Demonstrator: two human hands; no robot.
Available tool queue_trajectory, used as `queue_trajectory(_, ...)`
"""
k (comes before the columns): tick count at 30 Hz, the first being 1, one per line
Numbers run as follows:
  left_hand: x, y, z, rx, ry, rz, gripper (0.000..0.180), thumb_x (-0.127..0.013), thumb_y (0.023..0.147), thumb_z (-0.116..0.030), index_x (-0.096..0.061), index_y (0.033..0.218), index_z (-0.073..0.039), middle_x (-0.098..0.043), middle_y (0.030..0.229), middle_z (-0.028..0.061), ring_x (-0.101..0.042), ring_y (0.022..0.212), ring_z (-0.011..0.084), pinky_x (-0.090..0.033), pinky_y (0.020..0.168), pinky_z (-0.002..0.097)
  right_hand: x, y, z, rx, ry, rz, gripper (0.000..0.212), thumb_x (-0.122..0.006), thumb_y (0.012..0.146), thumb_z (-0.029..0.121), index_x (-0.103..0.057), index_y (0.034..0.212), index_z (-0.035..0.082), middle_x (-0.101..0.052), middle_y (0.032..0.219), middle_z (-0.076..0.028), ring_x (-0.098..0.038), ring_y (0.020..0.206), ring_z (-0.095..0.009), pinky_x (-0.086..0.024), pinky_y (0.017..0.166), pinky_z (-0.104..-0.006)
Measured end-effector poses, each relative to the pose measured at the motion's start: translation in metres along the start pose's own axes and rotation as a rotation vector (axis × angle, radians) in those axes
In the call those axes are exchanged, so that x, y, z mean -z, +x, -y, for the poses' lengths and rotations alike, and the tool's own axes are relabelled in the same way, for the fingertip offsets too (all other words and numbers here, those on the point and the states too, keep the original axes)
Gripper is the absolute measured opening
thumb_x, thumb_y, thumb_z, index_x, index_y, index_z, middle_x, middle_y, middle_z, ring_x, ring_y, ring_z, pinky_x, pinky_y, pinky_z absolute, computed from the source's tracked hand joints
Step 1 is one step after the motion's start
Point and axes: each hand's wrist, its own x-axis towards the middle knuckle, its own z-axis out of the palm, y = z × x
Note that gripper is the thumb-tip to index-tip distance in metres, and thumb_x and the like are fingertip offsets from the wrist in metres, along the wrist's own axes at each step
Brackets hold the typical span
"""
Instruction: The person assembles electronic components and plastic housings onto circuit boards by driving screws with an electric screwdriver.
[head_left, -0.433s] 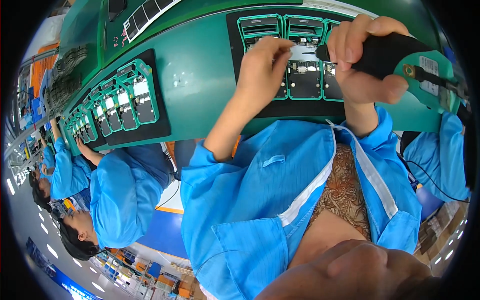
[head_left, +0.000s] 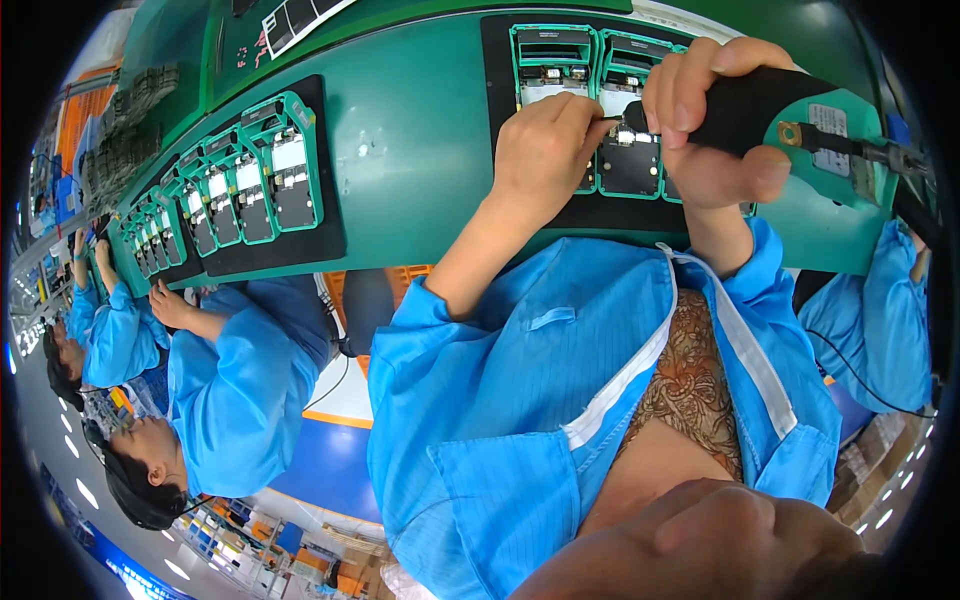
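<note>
We see a black-and-green handheld tool (head_left: 755, 105) lying crosswise in the right hand (head_left: 700, 160), whose fingers wrap its black body from the far side while the thumb presses along the near side. That grip is firm, and the green rear end of the tool sticks out past it to the right, with a dark cable (head_left: 888, 154) joined there. The tool's narrow nose (head_left: 634, 116) points out of the grip on the other side, toward the left hand (head_left: 545, 150). We find the left thumb and forefinger brought together at the thin dark tip ahead of that nose; we cannot tell whether they pinch the tip itself or something small beside it.

Just below the nose we see a green-framed housing (head_left: 628, 165) with dark and metallic parts inside, one of a row on a black mat (head_left: 502, 130). The left hand covers part of the neighbouring housing (head_left: 555, 45).

The mat rests on a green table (head_left: 410, 160). Well to the left we see a second black mat (head_left: 328, 235) bearing more green-framed housings (head_left: 290, 165). Beyond it, a co-worker in blue (head_left: 240, 390) reaches toward the table edge, and another blue sleeve (head_left: 890, 320) shows at far right.
</note>
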Motion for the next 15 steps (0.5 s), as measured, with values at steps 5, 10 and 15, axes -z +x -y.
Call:
queue_trajectory(5,0.004,-0.001,0.000,-0.031,0.146,0.023,0.017,-0.074,0.073,-0.011,-0.061,0.082,-0.006,-0.060,0.072,0.0083,-0.061,0.065,0.0262,-0.047,0.054,0.0351,-0.009,0.000,-0.009,0.021,-0.039,0.000,0.076,-0.065,0.074,0.069,-0.046,0.110,0.005,-0.048,0.068,-0.004,-0.044,0.051,-0.010,-0.038,0.047,-0.0240)
queue_trajectory(10,0.003,0.001,0.008,0.079,0.107,-0.133,0.037,-0.078,0.070,-0.020,-0.060,0.099,-0.006,-0.058,0.079,0.0081,-0.060,0.070,0.0263,-0.047,0.058,0.0355,-0.010,0.004,-0.017,-0.011,-0.143,-0.027,0.072,-0.066,0.077,0.064,-0.045,0.112,0.005,-0.049,0.069,-0.006,-0.045,0.052,-0.011,-0.040,0.049,-0.0259)
queue_trajectory(15,0.011,-0.005,0.023,0.340,0.023,-0.211,0.032,-0.072,0.080,-0.014,-0.058,0.107,-0.003,-0.057,0.084,0.0084,-0.055,0.060,0.0195,-0.045,0.053,0.0317,0.010,0.012,-0.051,0.007,-0.085,-0.026,0.052,-0.065,0.086,0.046,-0.047,0.110,0.004,-0.050,0.072,-0.007,-0.047,0.056,-0.013,-0.040,0.049,-0.0270)
